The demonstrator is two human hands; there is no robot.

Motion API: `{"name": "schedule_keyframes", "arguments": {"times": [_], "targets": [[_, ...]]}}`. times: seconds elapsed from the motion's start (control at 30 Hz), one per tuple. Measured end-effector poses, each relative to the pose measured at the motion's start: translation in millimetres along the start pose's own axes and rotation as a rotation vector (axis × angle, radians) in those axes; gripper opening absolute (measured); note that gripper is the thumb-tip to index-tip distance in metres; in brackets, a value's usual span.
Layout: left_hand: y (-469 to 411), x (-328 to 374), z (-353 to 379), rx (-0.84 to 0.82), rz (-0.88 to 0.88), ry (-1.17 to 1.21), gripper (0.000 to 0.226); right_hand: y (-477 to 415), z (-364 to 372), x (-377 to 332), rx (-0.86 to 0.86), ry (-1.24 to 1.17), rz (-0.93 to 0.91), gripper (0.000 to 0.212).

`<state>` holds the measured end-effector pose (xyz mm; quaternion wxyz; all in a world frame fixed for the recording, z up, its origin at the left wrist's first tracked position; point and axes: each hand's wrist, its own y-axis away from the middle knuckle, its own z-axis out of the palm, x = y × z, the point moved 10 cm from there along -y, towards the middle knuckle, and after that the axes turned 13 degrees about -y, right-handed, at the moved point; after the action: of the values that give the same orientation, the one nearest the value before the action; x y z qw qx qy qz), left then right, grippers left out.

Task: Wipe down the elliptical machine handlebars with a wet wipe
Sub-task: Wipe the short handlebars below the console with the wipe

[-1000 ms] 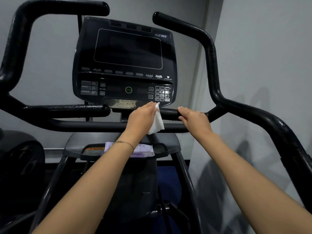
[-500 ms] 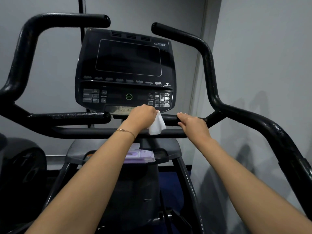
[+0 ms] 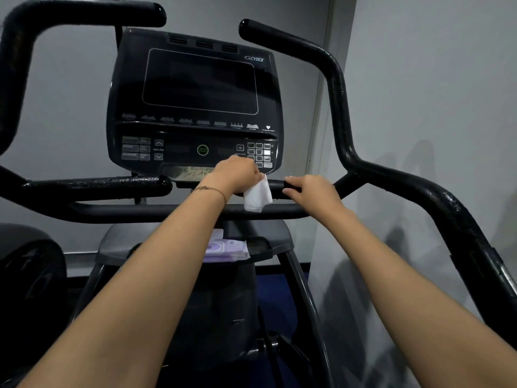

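A black elliptical stands in front of me. My left hand (image 3: pixel 237 175) grips a white wet wipe (image 3: pixel 258 196) against the short inner right handlebar (image 3: pixel 275 186) just under the console; the wipe hangs down from my fingers. My right hand (image 3: pixel 313 191) grips the same bar a little to the right, fingers curled over it. The inner left handlebar (image 3: pixel 112 184) looks wet and shiny. The tall right handlebar (image 3: pixel 338 102) and the tall left handlebar (image 3: pixel 56 15) rise on either side.
The black console (image 3: pixel 195 107) with screen and keypad sits right above my hands. A lower crossbar (image 3: pixel 140 212) runs beneath them. A purple wipe pack (image 3: pixel 226 249) lies in the grey tray (image 3: pixel 277 242) below. A grey wall stands close on the right.
My left hand with the wipe has stayed on the inner right bar, shifting slightly along it. The right hand keeps its grip. My head has tilted, so the console sits lower in view.
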<state>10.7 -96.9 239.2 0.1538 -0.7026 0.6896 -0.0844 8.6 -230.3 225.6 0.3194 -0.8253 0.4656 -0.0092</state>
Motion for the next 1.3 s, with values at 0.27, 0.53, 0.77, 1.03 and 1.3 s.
{"name": "schedule_keyframes", "arguments": {"times": [0.27, 0.53, 0.77, 1.03, 1.3], "targets": [[18, -31, 1, 0.197, -0.081, 0.568, 0.028, 1, 12, -71, 0.135, -0.217, -0.226, 0.04], [43, -54, 11, 0.319, -0.12, 0.714, 0.025, -11, 21, -55, 0.164, -0.118, -0.196, 0.033], [51, -49, 10, 0.382, -0.07, 0.512, 0.036, 24, 29, -61, 0.369, -0.155, -0.459, 0.04], [51, -45, 2, 0.265, -0.078, 0.532, 0.036, 17, 14, -54, 0.383, -0.313, -0.403, 0.024], [48, -39, -11, 0.208, -0.061, 0.32, 0.032, 69, 4, 21, 0.682, -1.031, 0.087, 0.021]]}}
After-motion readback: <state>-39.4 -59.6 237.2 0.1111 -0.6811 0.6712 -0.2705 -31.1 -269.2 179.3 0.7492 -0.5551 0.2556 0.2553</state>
